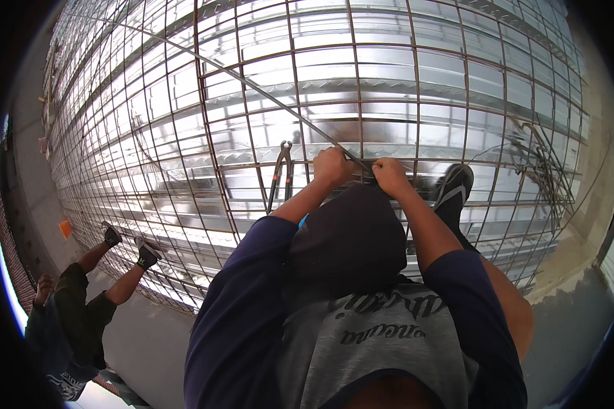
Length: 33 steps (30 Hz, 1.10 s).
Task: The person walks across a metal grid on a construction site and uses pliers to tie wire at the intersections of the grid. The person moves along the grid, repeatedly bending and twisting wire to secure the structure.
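Observation:
A long thin grey metal rod [269, 97] slants from the far left down to my hands, above the steel bar mesh [416, 65]. My left hand [331, 168] is closed beside the rod's near end, its fingers bent against it. Just to the right, my right hand [390, 177] is also closed, its fingertips together at the rod's end. Between the hands the fingers partly hide the grip, and my knee covers what lies just below. Left of my left hand, a pair of end-cutting pincers [280, 174] with dark handles lies on the mesh, jaws pointing away.
Under the mesh lies shiny corrugated metal decking [327, 68]. A bundle of loose wires [542, 160] rests at the right. My shoe [455, 185] stands on the mesh. At the lower left, another person [75, 307] has both feet on the mesh edge, near an orange object [65, 229].

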Each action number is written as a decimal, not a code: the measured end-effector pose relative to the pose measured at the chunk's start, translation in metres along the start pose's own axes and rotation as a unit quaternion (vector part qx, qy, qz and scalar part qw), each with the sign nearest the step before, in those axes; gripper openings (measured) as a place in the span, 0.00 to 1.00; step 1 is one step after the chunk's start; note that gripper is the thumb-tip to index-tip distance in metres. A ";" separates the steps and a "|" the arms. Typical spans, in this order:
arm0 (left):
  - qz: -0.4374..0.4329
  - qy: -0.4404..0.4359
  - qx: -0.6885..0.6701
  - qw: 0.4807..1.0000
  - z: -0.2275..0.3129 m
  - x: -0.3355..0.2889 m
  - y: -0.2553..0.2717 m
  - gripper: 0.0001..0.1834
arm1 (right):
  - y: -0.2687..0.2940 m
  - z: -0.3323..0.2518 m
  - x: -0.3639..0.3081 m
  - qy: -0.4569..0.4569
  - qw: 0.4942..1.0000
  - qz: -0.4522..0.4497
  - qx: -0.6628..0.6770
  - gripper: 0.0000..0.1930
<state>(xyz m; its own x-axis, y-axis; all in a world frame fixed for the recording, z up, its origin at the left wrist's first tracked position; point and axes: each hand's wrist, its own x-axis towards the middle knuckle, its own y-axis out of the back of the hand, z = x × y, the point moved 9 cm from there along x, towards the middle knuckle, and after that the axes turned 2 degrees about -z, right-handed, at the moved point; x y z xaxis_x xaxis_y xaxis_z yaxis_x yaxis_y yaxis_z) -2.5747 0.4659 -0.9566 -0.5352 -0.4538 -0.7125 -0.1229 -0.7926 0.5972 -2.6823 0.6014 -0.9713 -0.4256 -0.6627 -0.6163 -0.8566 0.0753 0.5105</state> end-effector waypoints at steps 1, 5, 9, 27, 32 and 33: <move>-0.016 0.006 -0.001 1.000 0.003 0.000 -0.002 0.20 | 0.002 0.002 -0.002 -0.009 1.000 -0.001 0.013 0.12; -0.042 0.035 0.008 0.998 0.001 -0.004 0.002 0.19 | -0.001 0.000 -0.007 -0.028 0.999 -0.009 0.034 0.11; -0.095 0.040 0.051 0.993 -0.007 -0.002 -0.008 0.20 | -0.002 0.002 -0.010 -0.035 0.996 0.013 0.077 0.11; -0.171 -0.080 -0.061 0.980 0.025 -0.001 -0.032 0.18 | -0.003 -0.008 -0.020 -0.070 0.984 0.051 0.156 0.10; -0.177 -0.140 -0.033 0.974 0.037 0.001 -0.023 0.18 | -0.007 -0.014 -0.047 -0.071 0.957 0.101 0.262 0.10; -0.172 -0.152 -0.024 0.973 0.037 0.004 -0.023 0.18 | -0.007 -0.016 -0.051 -0.083 0.950 0.092 0.287 0.10</move>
<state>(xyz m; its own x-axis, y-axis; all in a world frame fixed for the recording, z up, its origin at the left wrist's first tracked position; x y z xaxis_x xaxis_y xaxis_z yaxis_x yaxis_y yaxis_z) -2.6048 0.4976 -0.9596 -0.6925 -0.0238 -0.7211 -0.3030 -0.8974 0.3206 -2.6503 0.6224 -0.9334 -0.5821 -0.4768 -0.6587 -0.7619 0.6029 0.2369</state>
